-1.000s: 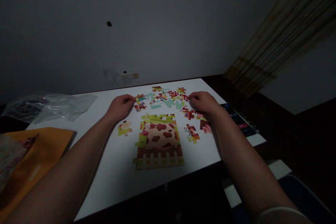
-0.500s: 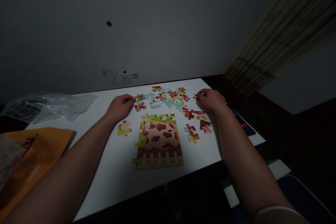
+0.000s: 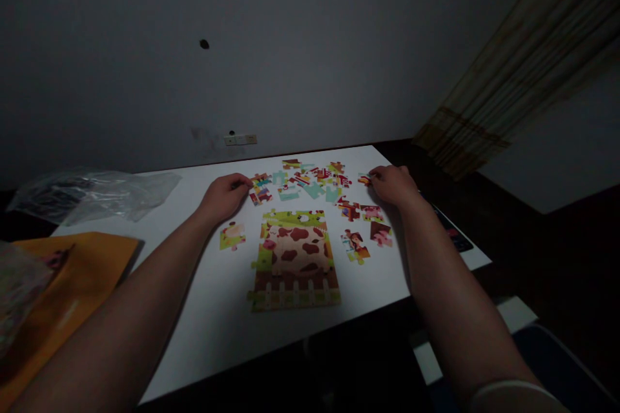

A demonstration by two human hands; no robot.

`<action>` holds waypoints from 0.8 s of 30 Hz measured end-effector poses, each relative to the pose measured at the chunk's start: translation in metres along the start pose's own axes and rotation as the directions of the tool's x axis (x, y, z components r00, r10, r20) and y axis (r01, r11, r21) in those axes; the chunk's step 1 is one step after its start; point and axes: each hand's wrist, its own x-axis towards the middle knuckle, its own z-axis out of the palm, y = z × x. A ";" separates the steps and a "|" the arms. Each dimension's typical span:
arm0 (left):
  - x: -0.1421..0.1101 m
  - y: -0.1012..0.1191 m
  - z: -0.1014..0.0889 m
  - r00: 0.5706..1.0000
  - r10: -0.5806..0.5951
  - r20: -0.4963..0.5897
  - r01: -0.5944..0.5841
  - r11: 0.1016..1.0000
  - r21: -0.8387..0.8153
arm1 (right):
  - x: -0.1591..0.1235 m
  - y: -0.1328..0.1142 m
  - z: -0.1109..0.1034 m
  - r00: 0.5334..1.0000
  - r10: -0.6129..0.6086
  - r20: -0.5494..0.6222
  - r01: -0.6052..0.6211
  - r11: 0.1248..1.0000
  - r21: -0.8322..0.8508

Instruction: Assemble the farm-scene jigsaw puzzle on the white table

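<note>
Part of a jigsaw puzzle (image 3: 300, 255), showing a spotted cow behind a white fence, lies joined on the table. My left hand (image 3: 227, 197) is closed, its thumb and fingertips at the edge of a colourful jigsaw piece (image 3: 256, 184) left of the loose pile. On the right, my right hand (image 3: 393, 184) pinches a small jigsaw piece (image 3: 363, 179) at the table surface. Between the hands spreads a pile of loose pieces (image 3: 314, 188), several of them pale green. A yellow-green piece (image 3: 232, 237) lies left of the cow, and a piece with a figure (image 3: 355, 244) lies right.
The white table (image 3: 203, 348) has a crumpled clear plastic bag (image 3: 111, 197) at its far left. An orange envelope (image 3: 92, 271) lies near my left forearm. A dark flat object (image 3: 455, 235) sits at the right edge, partly behind my right arm. A wall stands behind.
The view has shifted slightly. My right fingers have moved a little relative to their jigsaw piece, which shows more now. My left hand stays at the same piece.
</note>
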 end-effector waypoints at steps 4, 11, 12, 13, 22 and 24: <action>0.000 0.001 0.000 1.000 -0.009 0.004 0.009 1.000 -0.011 | -0.001 -0.002 -0.001 1.000 0.001 0.024 -0.001 1.000 0.007; -0.001 0.003 -0.001 1.000 -0.007 0.009 0.008 1.000 -0.010 | 0.000 0.000 0.002 0.999 -0.033 0.003 0.033 0.999 0.013; -0.001 0.003 -0.001 1.000 -0.006 0.010 0.006 1.000 -0.008 | 0.001 0.000 0.002 0.999 -0.037 0.003 0.037 0.999 0.016; -0.001 0.002 -0.001 1.000 -0.005 0.010 0.005 1.000 -0.007 | 0.001 0.001 0.003 0.999 -0.041 0.001 0.041 0.999 0.019; 0.000 0.001 -0.001 1.000 -0.009 0.007 0.009 1.000 0.004 | 0.002 0.002 0.006 0.997 -0.072 -0.005 0.072 0.997 0.020; 0.000 0.001 -0.001 1.000 0.001 0.007 -0.001 1.000 0.006 | 0.002 0.001 0.005 0.997 -0.078 0.008 0.078 0.997 0.013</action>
